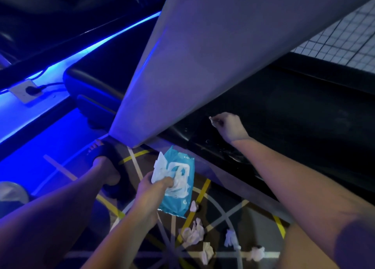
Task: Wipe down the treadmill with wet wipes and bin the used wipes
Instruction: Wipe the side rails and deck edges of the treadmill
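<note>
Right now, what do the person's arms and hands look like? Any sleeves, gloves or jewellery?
The left forearm and right forearm are bare, without sleeves. The left hand and right hand wear no gloves; no watch, ring or bracelet is visible.

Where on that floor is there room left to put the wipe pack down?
The blue-lit floor between the sandalled foot and the wall is bare. Below the wipe pack, beside the treadmill, crumpled used wipes crowd the patterned floor.

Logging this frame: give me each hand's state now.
Left hand: grips the blue wipes pack.
Right hand: pinches a small white wipe.
</note>
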A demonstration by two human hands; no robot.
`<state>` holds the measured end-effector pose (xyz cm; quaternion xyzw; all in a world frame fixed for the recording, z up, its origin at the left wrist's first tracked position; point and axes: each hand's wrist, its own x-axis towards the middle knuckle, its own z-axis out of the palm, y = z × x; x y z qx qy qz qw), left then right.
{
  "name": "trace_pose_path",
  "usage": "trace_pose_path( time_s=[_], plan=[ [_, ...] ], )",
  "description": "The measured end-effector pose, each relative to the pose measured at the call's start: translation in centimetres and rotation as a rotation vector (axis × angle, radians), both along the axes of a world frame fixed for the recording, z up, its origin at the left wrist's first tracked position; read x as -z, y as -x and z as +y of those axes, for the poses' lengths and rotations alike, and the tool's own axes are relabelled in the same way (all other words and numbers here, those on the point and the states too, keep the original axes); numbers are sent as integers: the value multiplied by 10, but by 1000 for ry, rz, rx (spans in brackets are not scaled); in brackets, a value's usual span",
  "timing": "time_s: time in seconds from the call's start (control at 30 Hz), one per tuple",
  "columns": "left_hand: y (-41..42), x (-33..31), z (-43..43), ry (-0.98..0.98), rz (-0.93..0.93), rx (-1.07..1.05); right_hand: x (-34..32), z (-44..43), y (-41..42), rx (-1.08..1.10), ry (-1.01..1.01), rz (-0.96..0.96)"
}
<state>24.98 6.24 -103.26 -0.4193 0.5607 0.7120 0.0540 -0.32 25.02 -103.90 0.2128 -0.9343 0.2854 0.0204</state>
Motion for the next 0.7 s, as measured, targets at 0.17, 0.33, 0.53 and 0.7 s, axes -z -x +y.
trace_pose_path(
  time_s=[0.17,0.33,0.53,0.7],
  plan=[
    [1,3,-7,6,-2,-11,12,-14,14,-67,-223,1],
    [6,-3,-5,12,10,2,5,-25,26,15,-208,-146],
    [11,-8,1,16,9,45,-3,-6,32,125,-303,-228],
    [11,-9,4,24,9,51,-9,12,37,283,-169,-175]
  ],
)
